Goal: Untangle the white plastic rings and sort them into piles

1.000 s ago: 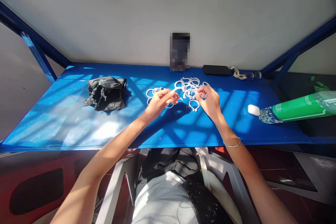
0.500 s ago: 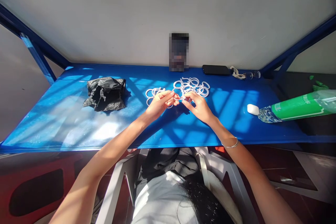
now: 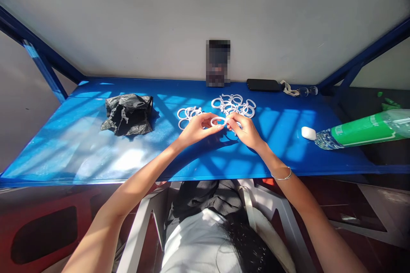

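Both hands meet over the middle of the blue table (image 3: 96,149). My left hand (image 3: 195,129) pinches a white plastic ring (image 3: 218,121) between thumb and fingers. My right hand (image 3: 246,130) pinches the same ring from its right end, fingertips touching those of the left. Just beyond the hands lies a loose heap of white rings (image 3: 235,105). A smaller cluster of white rings (image 3: 187,114) lies behind the left hand.
A crumpled black plastic bag (image 3: 128,114) sits to the left. A green-labelled water bottle (image 3: 358,131) lies on its side at the right. A dark phone (image 3: 264,85) and a small bottle (image 3: 304,91) lie by the wall, beside a blurred upright object (image 3: 218,63).
My right hand left the ring heap and came left to meet my left hand. Both now pinch one white ring between them, slightly nearer me.
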Demonstrator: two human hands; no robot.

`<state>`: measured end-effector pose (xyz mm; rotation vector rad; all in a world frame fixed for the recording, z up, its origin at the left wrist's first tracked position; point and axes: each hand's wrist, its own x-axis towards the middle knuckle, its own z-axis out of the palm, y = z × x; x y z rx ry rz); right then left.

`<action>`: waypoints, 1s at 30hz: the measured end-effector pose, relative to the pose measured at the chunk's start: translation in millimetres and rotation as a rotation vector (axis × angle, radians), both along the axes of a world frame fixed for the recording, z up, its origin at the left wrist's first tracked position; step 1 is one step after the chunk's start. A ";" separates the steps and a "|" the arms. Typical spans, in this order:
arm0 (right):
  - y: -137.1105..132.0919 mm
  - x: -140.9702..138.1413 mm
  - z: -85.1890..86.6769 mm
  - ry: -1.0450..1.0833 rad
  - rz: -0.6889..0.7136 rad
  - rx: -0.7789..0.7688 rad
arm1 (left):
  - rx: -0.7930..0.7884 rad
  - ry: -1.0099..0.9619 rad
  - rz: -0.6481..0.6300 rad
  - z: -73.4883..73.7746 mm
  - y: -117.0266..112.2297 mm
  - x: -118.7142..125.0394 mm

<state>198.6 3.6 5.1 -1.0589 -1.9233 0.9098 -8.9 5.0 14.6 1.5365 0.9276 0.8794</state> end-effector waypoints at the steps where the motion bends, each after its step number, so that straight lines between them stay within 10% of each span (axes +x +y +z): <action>1: 0.1 -0.5 -1.2 0.047 0.010 -0.063 | 0.006 0.023 -0.017 0.3 -0.9 0.0; 8: -0.8 -9.5 -3.5 0.372 0.091 -0.397 | -0.095 -0.023 -0.140 -3.8 -3.9 4.5; 21: -2.2 -13.9 -7.0 0.363 0.081 -0.392 | -0.067 0.002 -0.149 -4.6 -3.4 4.1; 30: 4.7 13.2 3.0 -0.540 -0.208 0.115 | 0.602 0.868 0.293 -11.4 17.0 -23.5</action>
